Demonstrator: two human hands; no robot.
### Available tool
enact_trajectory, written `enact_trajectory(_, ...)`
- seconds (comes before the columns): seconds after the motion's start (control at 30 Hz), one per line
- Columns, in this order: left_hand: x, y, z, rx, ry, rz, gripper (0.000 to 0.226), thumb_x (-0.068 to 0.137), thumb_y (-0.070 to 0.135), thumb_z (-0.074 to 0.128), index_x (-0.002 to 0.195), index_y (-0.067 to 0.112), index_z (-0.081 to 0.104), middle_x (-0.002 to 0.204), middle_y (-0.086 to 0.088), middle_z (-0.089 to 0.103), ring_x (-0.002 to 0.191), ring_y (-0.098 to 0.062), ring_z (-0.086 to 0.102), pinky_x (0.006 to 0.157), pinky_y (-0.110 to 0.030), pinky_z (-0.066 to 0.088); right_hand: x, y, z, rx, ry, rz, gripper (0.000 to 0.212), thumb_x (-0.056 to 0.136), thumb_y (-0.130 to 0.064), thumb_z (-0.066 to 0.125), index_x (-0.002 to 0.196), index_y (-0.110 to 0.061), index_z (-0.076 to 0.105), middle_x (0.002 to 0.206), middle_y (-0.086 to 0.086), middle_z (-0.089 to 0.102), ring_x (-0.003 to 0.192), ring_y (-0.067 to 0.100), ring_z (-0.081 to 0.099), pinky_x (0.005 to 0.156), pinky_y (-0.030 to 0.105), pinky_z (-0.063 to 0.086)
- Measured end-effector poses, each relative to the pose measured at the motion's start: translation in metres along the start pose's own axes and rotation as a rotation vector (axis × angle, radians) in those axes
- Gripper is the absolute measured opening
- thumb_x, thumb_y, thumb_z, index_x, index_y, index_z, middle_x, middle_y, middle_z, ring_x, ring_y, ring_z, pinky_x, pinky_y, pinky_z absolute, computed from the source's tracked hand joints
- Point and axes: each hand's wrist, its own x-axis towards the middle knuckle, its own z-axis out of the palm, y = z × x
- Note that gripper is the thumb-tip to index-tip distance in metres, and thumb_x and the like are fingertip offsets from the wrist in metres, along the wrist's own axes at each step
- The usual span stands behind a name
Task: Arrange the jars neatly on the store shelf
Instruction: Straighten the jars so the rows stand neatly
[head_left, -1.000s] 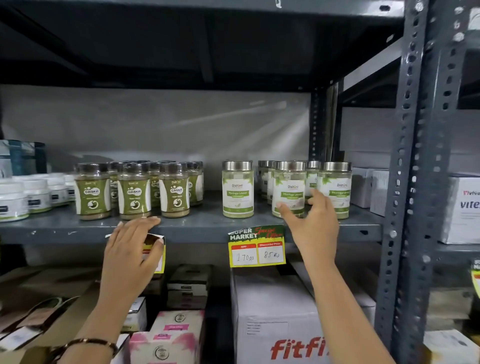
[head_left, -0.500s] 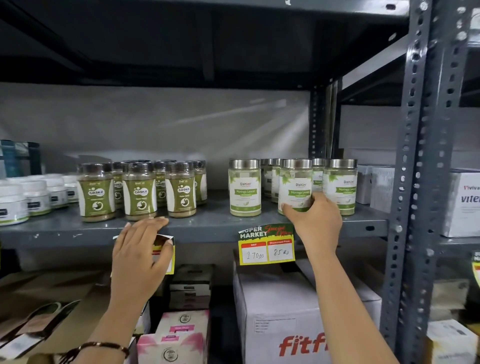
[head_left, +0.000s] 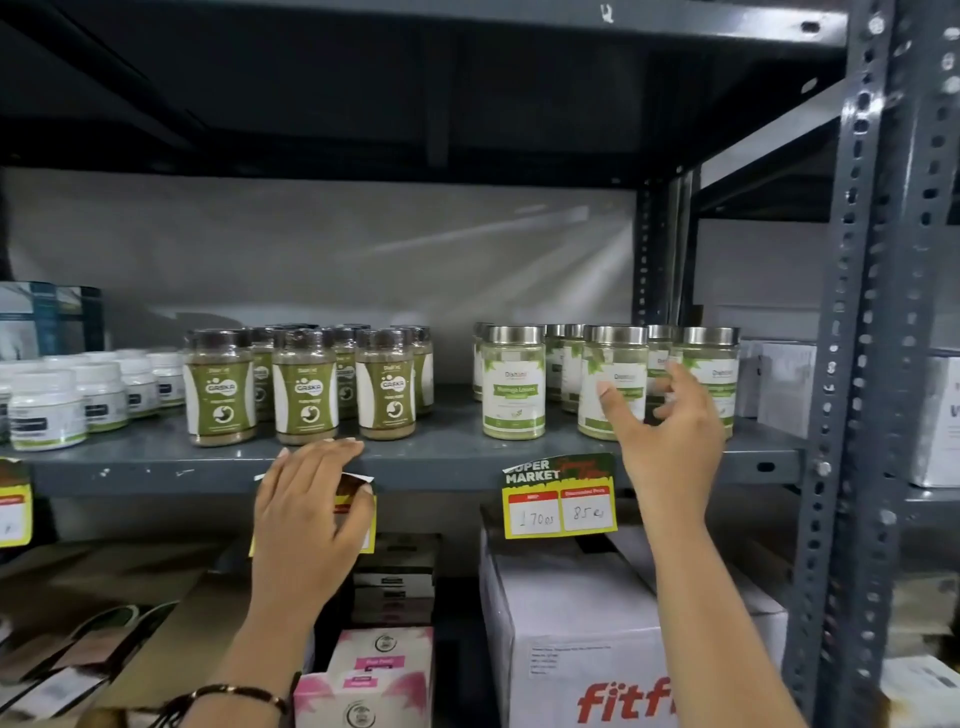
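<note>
On the shelf edge (head_left: 447, 467) the left hand (head_left: 306, 519) lies flat, likely bracing, while the right hand (head_left: 670, 431) hovers with spread fingers, holding nothing, by the middle moringa jar (head_left: 613, 384), probably to straighten it

Price tag (head_left: 560, 496) reads "SUPER MARKET" (box (head_left: 582, 639): "fitf").

Shelf (head_left: 447, 457) grey. Jars at 9 o'clock (head_left: 306, 387): olive-and-white labels, dark lids. Jars at 3 o'clock (head_left: 513, 382): white labels, green leaf print, silver lids. Price tag (head_left: 560, 496) yellow, red, white.
</note>
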Motion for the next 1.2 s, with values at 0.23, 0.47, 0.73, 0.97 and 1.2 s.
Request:
enact_trajectory(0.23,-0.001,0.000,-0.005,0.010,-0.029,0.007,0.039,0.080,0.031,0.046,0.114,0.016,0.057,0.113,-0.001,0.062,0.112,-0.017,0.049,0.108,-0.032,0.017,-0.069,-0.099,0.063,0.242,-0.568,-0.121,0.037,0.078,-0.037,0.072,0.107,-0.017,0.061,0.090,-0.003,0.060,0.082,0.014,0.057,0.076,0.032,0.051)
enact_trajectory(0.47,0.001,-0.004,-0.008,0.039,-0.074,0.033,0.041,0.078,0.033,0.045,0.113,0.016,0.059,0.114,0.001,0.062,0.113,-0.016,0.050,0.108,-0.032,0.020,-0.065,-0.113,0.121,-0.227,-0.697,-0.026,0.054,0.071,-0.060,0.066,0.103,-0.017,0.058,0.097,0.002,0.069,0.090,0.025,0.065,0.064,0.033,0.047)
enact_trajectory(0.73,0.000,-0.002,-0.006,0.007,-0.043,0.035,0.041,0.079,0.032,0.045,0.114,0.015,0.060,0.116,0.000,0.062,0.115,-0.018,0.050,0.109,-0.031,0.017,-0.072,-0.113,0.118,-0.273,-0.525,-0.021,0.061,0.064,-0.063,0.070,0.100,-0.017,0.054,0.094,0.001,0.066,0.088,0.023,0.064,0.062,0.031,0.045)
enact_trajectory(0.97,0.000,-0.003,-0.005,-0.005,-0.051,0.031,0.042,0.079,0.032,0.046,0.116,0.015,0.060,0.117,0.000,0.062,0.116,-0.016,0.049,0.109,-0.029,0.015,-0.073,-0.110,0.115,-0.268,-0.563,-0.057,0.057,0.067,-0.064,0.067,0.098,-0.018,0.057,0.091,-0.001,0.067,0.087,0.020,0.064,0.064,0.030,0.046)
enact_trajectory(1.2,0.000,-0.004,-0.005,-0.024,-0.045,0.043,0.043,0.079,0.032,0.047,0.117,0.016,0.059,0.118,0.002,0.061,0.117,-0.014,0.047,0.110,-0.030,0.016,-0.073,-0.109,0.113,-0.259,-0.522,-0.039,0.044,0.073,-0.054,0.068,0.097,-0.017,0.060,0.092,0.000,0.069,0.085,0.021,0.064,0.058,0.027,0.037)
